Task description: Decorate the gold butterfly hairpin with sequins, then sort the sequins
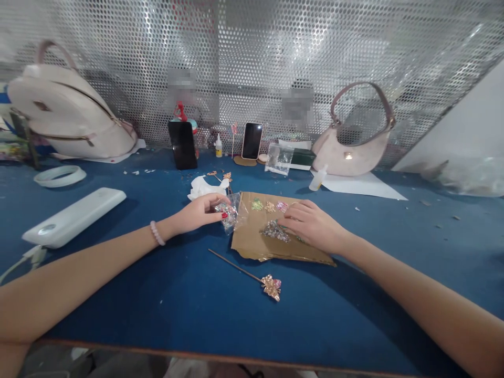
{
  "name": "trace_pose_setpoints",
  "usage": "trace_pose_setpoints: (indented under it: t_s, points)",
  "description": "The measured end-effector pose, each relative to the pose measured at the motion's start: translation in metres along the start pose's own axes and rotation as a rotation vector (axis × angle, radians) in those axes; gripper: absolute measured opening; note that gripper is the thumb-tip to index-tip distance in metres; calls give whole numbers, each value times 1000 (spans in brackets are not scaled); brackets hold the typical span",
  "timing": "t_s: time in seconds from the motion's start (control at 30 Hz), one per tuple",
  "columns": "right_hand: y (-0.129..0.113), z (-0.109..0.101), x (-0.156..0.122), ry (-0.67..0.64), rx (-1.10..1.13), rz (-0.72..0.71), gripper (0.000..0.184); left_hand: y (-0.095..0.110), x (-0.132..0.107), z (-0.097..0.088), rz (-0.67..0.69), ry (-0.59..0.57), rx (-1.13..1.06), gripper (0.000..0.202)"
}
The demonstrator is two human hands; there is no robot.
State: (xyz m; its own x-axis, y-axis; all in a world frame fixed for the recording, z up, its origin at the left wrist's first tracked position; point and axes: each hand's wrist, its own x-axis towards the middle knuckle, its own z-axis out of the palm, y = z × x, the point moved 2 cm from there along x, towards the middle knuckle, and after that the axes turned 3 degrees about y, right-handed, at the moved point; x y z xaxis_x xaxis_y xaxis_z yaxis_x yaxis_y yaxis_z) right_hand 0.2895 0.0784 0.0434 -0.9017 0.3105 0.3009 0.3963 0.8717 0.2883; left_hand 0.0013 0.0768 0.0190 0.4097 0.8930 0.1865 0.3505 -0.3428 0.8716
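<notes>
My left hand (205,211) has its thumb and fingers closed on a small clear plastic bag (228,218) with sparkly pieces inside. The bag meets the left edge of a brown cardboard piece (248,239). Over the cardboard's right side, my right hand (311,223) bends its fingers down at a pile of silvery rhinestones (276,231); the fingertips are partly hidden. Behind the pile lie small heaps of green stones (257,203), gold stones (270,207) and pink stones (282,206). A gold butterfly hairpin (271,286) with a pink patch lies in front of the cardboard.
White crumpled paper (207,188) lies behind my left hand. A glue bottle (318,178) stands tilted near a pale handbag (354,147). Two phones lean at the back. On the left are a white power bank (74,218), a tape roll (60,176) and a backpack (74,115).
</notes>
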Motion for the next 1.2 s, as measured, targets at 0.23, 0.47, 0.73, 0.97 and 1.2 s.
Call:
trace_pose_setpoints:
  t_s: [0.23, 0.47, 0.73, 0.97, 1.2]
  points:
    - [11, 2, -7, 13, 22, -42, 30, 0, 0, 0, 21, -24, 34, 32]
    - [4, -1, -1, 7, 54, -16, 30, 3, 1, 3, 14, -36, 66, 31]
    - [11, -2, -5, 51, 31, -12, 30, 3, 1, 4, 23, -49, 33, 30]
    - [-1, -6, 2, 10, 25, -50, 30, 2, 2, 3, 11, -35, 80, 33]
    - [10, -7, -5, 13, 51, -40, 31, 2, 3, 4, -5, -23, 58, 35]
